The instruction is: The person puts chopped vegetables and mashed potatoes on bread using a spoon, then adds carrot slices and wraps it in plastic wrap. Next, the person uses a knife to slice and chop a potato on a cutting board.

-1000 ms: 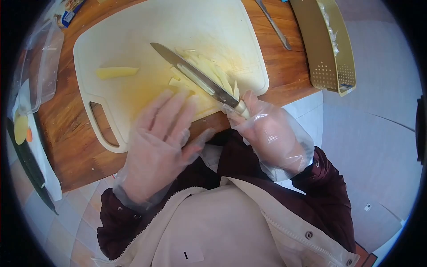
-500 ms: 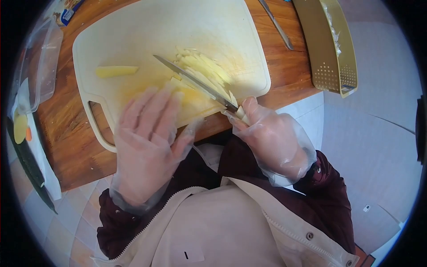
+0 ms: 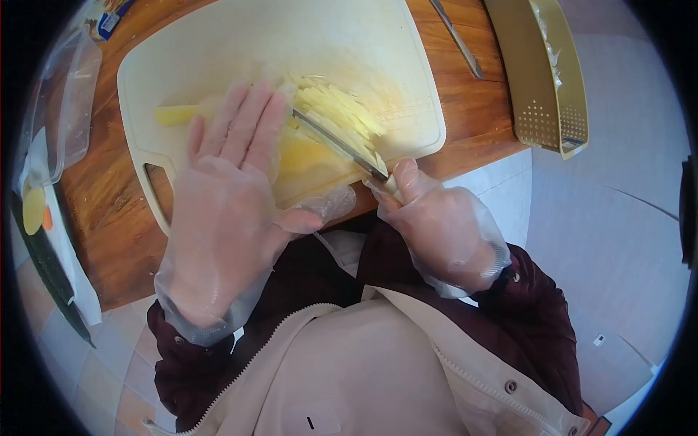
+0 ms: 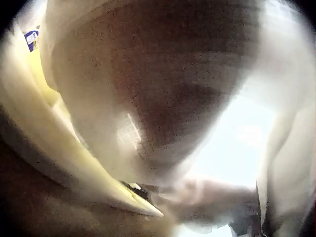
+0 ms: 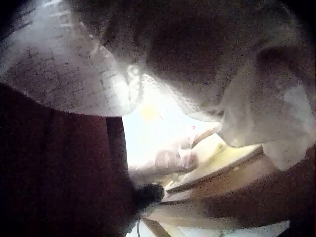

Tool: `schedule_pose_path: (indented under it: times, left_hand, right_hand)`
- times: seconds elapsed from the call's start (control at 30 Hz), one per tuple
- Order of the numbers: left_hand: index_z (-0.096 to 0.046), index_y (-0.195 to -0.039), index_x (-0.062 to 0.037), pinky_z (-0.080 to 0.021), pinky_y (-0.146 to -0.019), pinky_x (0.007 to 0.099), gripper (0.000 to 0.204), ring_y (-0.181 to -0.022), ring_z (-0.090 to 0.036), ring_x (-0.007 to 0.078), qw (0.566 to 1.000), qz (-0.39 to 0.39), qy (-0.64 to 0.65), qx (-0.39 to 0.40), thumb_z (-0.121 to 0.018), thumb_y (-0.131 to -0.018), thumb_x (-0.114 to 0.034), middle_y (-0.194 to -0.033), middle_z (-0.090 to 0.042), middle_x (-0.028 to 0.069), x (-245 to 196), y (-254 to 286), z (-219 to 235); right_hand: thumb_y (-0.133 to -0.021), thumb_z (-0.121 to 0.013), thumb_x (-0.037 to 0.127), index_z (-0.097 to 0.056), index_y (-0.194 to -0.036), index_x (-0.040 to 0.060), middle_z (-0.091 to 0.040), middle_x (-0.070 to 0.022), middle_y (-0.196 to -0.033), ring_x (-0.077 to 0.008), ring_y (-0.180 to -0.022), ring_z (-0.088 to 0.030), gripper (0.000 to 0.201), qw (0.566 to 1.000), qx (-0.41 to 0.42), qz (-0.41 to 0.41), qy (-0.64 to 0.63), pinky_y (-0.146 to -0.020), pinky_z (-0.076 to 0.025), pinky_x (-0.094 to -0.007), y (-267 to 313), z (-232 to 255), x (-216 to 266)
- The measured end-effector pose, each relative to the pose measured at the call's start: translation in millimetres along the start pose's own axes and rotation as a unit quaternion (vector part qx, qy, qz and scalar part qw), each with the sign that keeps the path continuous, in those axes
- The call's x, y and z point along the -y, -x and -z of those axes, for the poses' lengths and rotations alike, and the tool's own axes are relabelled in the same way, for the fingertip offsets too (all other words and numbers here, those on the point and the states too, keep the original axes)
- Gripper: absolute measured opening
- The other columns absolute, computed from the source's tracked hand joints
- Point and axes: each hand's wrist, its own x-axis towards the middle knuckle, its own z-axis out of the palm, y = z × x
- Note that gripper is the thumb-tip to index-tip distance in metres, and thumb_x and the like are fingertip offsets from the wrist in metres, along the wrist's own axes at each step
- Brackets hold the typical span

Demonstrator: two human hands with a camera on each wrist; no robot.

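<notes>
In the head view my right hand (image 3: 447, 229), in a clear plastic glove, grips the pale handle of a kitchen knife (image 3: 340, 145). Its blade slants up and left across the cream cutting board (image 3: 240, 43), beside a heap of thin pale yellow strips (image 3: 338, 105) that look like potato. My gloved left hand (image 3: 225, 189) reaches over the board, fingers straight and thumb out to the side. Its fingertips overlap a long yellow piece (image 3: 173, 115), hiding that piece's right end. More yellow pieces lie between this hand and the blade. Glove film fills most of both wrist views.
A clear plastic box (image 3: 76, 109) stands at the left, near a cucumber (image 3: 51, 276) and a yellow slice (image 3: 33, 209) at the table's edge. On the right are a metal utensil (image 3: 458, 40) and a perforated tan basket (image 3: 542, 109). The board lies near the table's front edge.
My left hand has moved left and farther up the board, away from the knife, onto the long yellow piece. The right hand keeps hold of the knife, whose blade has shifted slightly, showing more strips.
</notes>
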Motion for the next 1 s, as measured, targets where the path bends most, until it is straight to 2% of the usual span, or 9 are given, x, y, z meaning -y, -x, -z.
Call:
schedule_pose_path:
  times: [0.17,0.23,0.4,0.47,0.57,0.6,0.67,0.83,1.0]
  left_hand:
    - [-0.042,-0.157,0.0051,-0.029,-0.123,0.0603,0.122,-0.151,-0.039,0.0472,0.998,-0.004,-0.061,0.019,-0.053,-0.081,-0.089,-0.160,-0.048,0.0252,-4,-5,8]
    - [-0.042,-0.157,0.0052,-0.030,-0.123,0.0590,0.121,-0.151,-0.039,0.0477,0.998,-0.011,-0.056,0.013,-0.054,-0.081,-0.089,-0.159,-0.048,0.0251,0,-5,6]
    - [-0.043,-0.155,0.0070,-0.031,-0.123,0.0559,0.122,-0.150,-0.040,0.0497,0.999,-0.009,-0.044,-0.006,-0.056,-0.080,-0.089,-0.157,-0.050,0.0252,2,1,8]
    - [-0.045,-0.156,0.0028,-0.030,-0.124,0.0583,0.109,-0.154,-0.039,0.0398,1.000,0.024,0.014,-0.013,-0.085,-0.069,-0.051,-0.159,-0.049,0.0224,-4,-1,13]
    - [-0.045,-0.156,0.0028,-0.031,-0.124,0.0585,0.108,-0.153,-0.041,0.0400,1.000,0.012,0.014,-0.013,-0.085,-0.070,-0.049,-0.158,-0.050,0.0228,-2,0,11]
    - [-0.045,-0.156,0.0028,-0.031,-0.124,0.0585,0.108,-0.153,-0.041,0.0400,1.000,0.012,0.016,-0.011,-0.085,-0.070,-0.049,-0.158,-0.050,0.0228,-1,-1,11]
    - [-0.043,-0.156,0.0059,-0.031,-0.122,0.0585,0.120,-0.150,-0.040,0.0496,0.999,-0.013,-0.042,0.010,-0.055,-0.082,-0.087,-0.157,-0.050,0.0250,3,-1,9]
    - [-0.042,-0.158,0.0037,-0.029,-0.123,0.0594,0.120,-0.151,-0.039,0.0471,0.998,-0.012,-0.056,0.008,-0.054,-0.081,-0.088,-0.159,-0.048,0.0236,-1,-1,13]
    - [-0.041,-0.159,0.0016,-0.027,-0.124,0.0596,0.121,-0.152,-0.038,0.0454,0.999,0.007,-0.031,-0.022,-0.055,-0.080,-0.088,-0.161,-0.047,0.0227,2,7,9]
  right_hand:
    - [-0.099,-0.070,0.028,-0.050,-0.110,0.0050,-0.068,-0.0197,-0.080,-0.0417,-0.072,-0.070,0.032,0.998,-0.011,-0.048,-0.033,-0.060,-0.054,-0.0515,-4,-6,-5]
    - [-0.099,-0.070,0.024,-0.051,-0.109,0.0041,-0.069,-0.0207,-0.082,-0.0423,-0.074,-0.070,0.029,0.999,-0.021,0.020,-0.036,-0.061,-0.053,-0.0513,-2,0,-10]
    - [-0.097,-0.071,0.019,-0.054,-0.108,0.0027,-0.068,-0.0215,-0.082,-0.0439,-0.075,-0.069,0.026,0.997,-0.034,0.044,-0.045,-0.062,-0.053,-0.0517,0,23,-3]
    - [-0.097,-0.072,0.017,-0.055,-0.108,0.0023,-0.067,-0.0216,-0.082,-0.0442,-0.076,-0.069,0.025,0.997,-0.032,0.048,-0.048,-0.063,-0.054,-0.0518,0,27,-2]
    - [-0.096,-0.064,0.011,-0.056,-0.109,-0.0032,-0.069,-0.0197,-0.086,-0.0381,-0.075,-0.073,0.020,0.998,-0.002,0.067,-0.012,-0.061,-0.058,-0.0457,3,26,2]
    - [-0.097,-0.064,0.012,-0.056,-0.108,-0.0024,-0.069,-0.0201,-0.087,-0.0385,-0.075,-0.073,0.020,0.998,-0.002,0.053,-0.016,-0.060,-0.057,-0.0464,4,22,3]
    - [-0.098,-0.064,0.013,-0.056,-0.108,-0.0016,-0.070,-0.0206,-0.087,-0.0390,-0.075,-0.073,0.020,0.999,0.003,0.038,-0.020,-0.059,-0.057,-0.0471,4,8,4]
    - [-0.101,-0.063,0.016,-0.055,-0.105,0.0003,-0.069,-0.0207,-0.089,-0.0406,-0.077,-0.072,0.018,0.999,0.000,0.016,-0.034,-0.064,-0.058,-0.0494,0,-1,-3]
    - [-0.099,-0.067,0.015,-0.056,-0.107,-0.0008,-0.068,-0.0205,-0.089,-0.0396,-0.075,-0.072,0.022,0.998,0.021,0.036,-0.039,-0.066,-0.059,-0.0482,2,44,9]
